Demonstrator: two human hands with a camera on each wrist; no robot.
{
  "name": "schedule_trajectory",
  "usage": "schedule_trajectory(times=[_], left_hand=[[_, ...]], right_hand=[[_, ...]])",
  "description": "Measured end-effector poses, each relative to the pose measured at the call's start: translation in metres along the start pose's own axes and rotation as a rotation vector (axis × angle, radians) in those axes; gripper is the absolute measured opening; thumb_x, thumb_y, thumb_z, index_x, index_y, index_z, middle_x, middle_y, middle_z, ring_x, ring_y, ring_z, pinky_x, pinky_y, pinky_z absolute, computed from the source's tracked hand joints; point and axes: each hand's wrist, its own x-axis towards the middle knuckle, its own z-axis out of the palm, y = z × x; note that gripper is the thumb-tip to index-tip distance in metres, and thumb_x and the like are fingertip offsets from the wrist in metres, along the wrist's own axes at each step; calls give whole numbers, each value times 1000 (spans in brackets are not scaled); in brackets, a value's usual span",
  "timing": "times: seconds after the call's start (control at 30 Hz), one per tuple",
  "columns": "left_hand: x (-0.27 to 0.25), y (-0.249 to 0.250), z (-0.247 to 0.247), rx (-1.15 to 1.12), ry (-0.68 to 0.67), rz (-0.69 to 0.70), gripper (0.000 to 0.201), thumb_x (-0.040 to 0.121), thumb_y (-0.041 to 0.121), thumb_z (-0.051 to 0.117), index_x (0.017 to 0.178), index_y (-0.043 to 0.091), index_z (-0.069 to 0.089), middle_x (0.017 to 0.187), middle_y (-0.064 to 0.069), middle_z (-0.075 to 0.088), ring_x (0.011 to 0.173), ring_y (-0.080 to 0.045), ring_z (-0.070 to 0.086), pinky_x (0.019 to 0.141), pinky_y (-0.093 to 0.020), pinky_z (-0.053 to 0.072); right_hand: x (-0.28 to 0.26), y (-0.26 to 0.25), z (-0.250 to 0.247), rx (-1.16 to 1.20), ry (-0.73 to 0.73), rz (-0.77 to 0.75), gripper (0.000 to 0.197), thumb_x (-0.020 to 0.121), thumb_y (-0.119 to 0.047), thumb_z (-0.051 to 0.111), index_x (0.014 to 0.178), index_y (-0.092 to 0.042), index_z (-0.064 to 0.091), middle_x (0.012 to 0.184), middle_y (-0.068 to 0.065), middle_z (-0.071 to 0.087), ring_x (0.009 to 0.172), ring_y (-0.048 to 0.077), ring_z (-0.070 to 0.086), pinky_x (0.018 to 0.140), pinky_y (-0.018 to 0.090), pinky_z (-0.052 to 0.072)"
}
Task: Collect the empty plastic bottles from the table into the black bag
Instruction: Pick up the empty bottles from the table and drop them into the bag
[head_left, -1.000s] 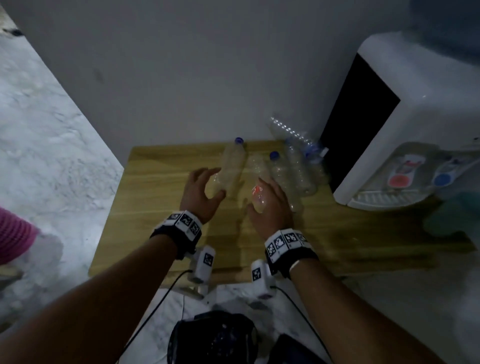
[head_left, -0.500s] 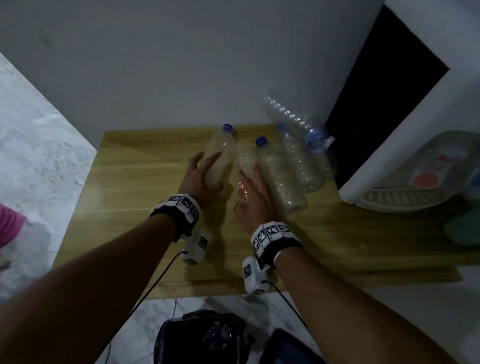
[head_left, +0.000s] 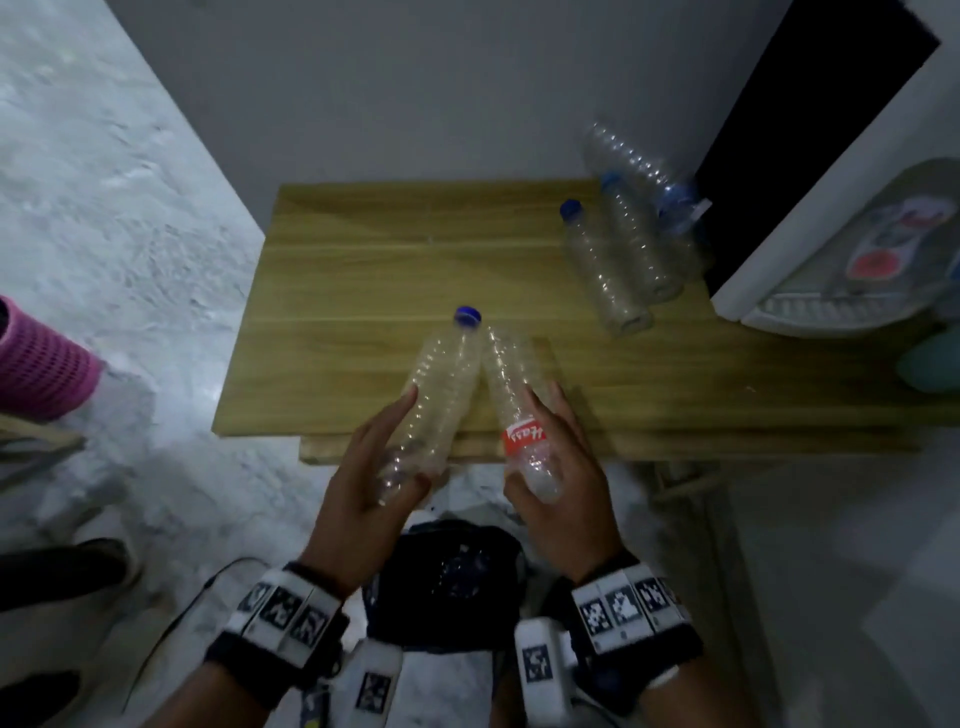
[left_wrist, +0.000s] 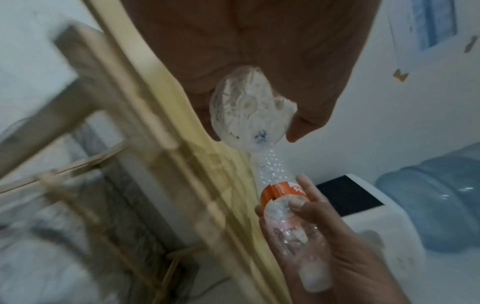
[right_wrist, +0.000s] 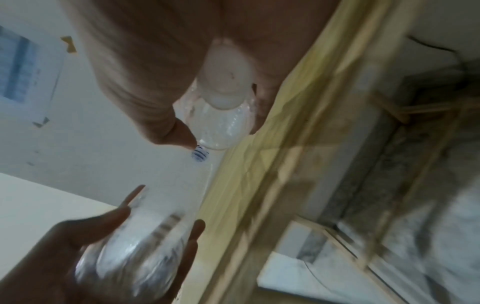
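Now left hand (head_left: 363, 478) grip curled round clear bottle (head_left: 441, 395); right hand (head_left: 566, 483) grip round red-labelled bottle (head_left: 519, 415), above black bag (head_left: 452, 587).

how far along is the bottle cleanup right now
Done: whether the black bag on the floor below the hands already holds bottles cannot be told. In hand: the left hand grips a blue-capped bottle, the right hand a red-labelled bottle, both at the table's near edge. Left: the cluster of bottles beside the water dispenser.
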Motion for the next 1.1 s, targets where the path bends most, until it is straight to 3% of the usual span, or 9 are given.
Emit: schedule_trajectory(times=[0.17,0.33,0.43,0.5,0.67,0.8,0.9,1.0,1.1], left_hand=[[-132,-16,-33,-43,-23,-93,67,89,12,68,148,34,46,154,6,48,131,-22,58,105,-45,51],[-222,-78,-56,-73,7,-305,65,90,8,68,144,40,49,147,24,50,124,-10,63,93,-24,56],[-245,-143,-58,25,12,-452,63,90,17,72,140,47,49,133,37,53,119,12,57,101,-28,52],[-248,-186,-52,93,8,-543,64,86,28,75,142,43,49,132,28,54,114,23,50,107,-33,47],[-220,-250,-16,116,-45,-712,66,86,27,75,147,22,49,141,-7,56,120,-12,52,93,-28,43],[-187,-299,7,185,-25,-764,99,62,66,68,148,21,46,145,-13,55,128,-31,57,102,-44,50],[-171,-323,18,182,1,-792,83,75,50,77,146,18,47,140,-13,59,119,-29,65,99,-47,54],[-166,-311,22,237,16,-761,84,74,58,73,145,20,48,136,-9,61,119,-28,65,97,-46,56],[-159,-282,21,244,11,-698,62,88,32,72,143,12,51,130,-7,61,116,-23,63,95,-37,53]], right_hand=[[-116,-2,32,5,-16,59,75,81,-1,68,144,-31,43,161,-7,23,145,-1,26,99,8,40],[-204,48,84,8,-58,317,75,78,-5,67,142,-36,44,158,-8,28,146,9,28,111,25,39],[-233,95,117,-40,-93,513,75,73,-14,67,141,-33,43,154,1,37,139,18,42,110,38,43],[-243,127,136,-125,-142,624,74,73,-21,67,143,-27,43,154,7,38,138,23,43,112,41,39],[-232,197,170,-180,-185,798,71,79,-18,70,144,-19,44,145,12,49,127,30,53,103,34,44],[-204,244,187,-199,-206,848,68,82,-29,69,144,-21,44,143,10,53,126,29,55,102,32,44],[-192,268,188,-178,-170,900,70,83,-39,68,146,-22,42,151,8,45,136,29,45,111,38,38],[-195,268,176,-162,-150,892,68,83,-35,67,145,-25,43,153,8,42,136,31,45,110,45,40],[-194,250,157,-157,-124,829,64,83,-31,66,143,-26,45,152,6,43,134,30,48,107,47,44]])
